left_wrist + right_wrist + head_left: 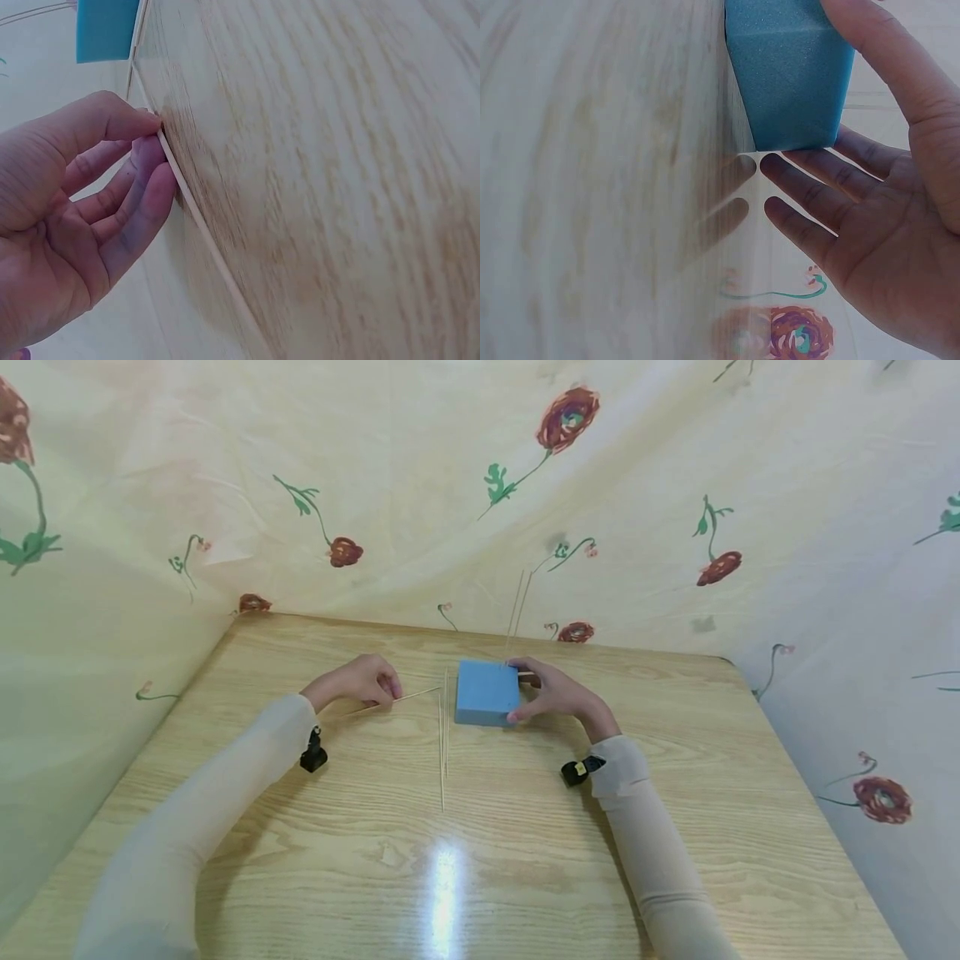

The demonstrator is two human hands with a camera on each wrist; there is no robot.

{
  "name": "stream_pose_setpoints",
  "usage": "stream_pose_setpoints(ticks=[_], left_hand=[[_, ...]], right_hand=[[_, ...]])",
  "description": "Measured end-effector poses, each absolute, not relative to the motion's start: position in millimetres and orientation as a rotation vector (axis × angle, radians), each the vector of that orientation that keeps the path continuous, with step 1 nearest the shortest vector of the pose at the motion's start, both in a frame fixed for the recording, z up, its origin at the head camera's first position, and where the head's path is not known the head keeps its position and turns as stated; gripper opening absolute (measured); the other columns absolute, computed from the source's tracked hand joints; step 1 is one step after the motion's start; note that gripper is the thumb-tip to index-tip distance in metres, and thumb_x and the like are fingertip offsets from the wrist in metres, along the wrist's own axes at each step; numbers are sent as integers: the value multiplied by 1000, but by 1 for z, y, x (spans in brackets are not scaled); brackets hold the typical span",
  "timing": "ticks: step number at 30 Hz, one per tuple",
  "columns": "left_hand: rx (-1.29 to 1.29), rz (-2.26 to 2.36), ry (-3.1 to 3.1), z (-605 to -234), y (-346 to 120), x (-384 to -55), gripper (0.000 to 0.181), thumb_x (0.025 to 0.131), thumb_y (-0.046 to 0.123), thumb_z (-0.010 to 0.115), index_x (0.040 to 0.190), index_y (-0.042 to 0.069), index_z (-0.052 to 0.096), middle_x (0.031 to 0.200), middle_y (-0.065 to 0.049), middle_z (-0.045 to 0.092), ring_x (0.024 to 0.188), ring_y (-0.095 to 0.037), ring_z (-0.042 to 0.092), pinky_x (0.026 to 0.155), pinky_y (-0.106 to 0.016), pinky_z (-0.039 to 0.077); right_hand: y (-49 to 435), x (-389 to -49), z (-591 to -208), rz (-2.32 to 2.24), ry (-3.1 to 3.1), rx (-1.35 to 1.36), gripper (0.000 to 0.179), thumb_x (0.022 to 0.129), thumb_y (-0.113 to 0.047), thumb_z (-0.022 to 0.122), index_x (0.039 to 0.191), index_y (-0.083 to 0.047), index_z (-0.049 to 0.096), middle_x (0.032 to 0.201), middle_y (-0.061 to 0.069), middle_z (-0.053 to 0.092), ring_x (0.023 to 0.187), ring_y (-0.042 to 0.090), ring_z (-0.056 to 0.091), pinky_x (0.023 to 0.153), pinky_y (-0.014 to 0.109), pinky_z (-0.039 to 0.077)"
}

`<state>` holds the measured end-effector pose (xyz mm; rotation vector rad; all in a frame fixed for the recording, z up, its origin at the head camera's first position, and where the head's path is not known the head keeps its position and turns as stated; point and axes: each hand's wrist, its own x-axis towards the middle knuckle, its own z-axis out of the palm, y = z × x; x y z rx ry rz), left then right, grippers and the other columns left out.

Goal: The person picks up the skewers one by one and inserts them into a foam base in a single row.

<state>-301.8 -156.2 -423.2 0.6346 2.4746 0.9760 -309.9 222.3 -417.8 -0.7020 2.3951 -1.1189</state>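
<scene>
Both hands are occupied in the head view: the left hand (358,681) pinches a thin stick (417,693), and the right hand (558,689) grips a blue block (487,689) from its right side. The block sits on the wooden surface (337,860), towards the far edge, roughly midway between the side edges. The thin stick lies left of it, long axis mostly crosswise, its right tip angled slightly to the far edge and just short of the block. Loose sticks (442,760) lie between, pointing far to near. Two upright sticks (517,610) rise by the block's far right corner.

The left wrist view shows the pinched stick pale, straight and slender.

In the right wrist view, the block looks finely speckled; two fingers extend clear of it.
</scene>
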Motion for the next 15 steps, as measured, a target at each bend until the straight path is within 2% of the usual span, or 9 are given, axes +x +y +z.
stream_pose_setpoints(ticks=[6, 15], left_hand=[[665, 962, 2479, -421, -157, -302, 14, 82, -4, 67, 94, -2, 74, 76, -7, 71, 60, -12, 54, 56, -21, 47], [659, 912, 2450, -417, -157, -302, 18, 88, -2, 64, 102, -4, 75, 87, -14, 75, 60, -12, 57, 59, -25, 52]], right_hand=[[222, -311, -420, -1122, 2398, -697, 100, 78, -19, 91, 158, -8, 32, 162, 17, 34, 149, 42, 35, 123, 57, 32], [223, -311, -421, -1124, 2393, -706, 100, 78, -18, 91, 158, -6, 31, 162, 18, 34, 149, 42, 35, 123, 56, 32]])
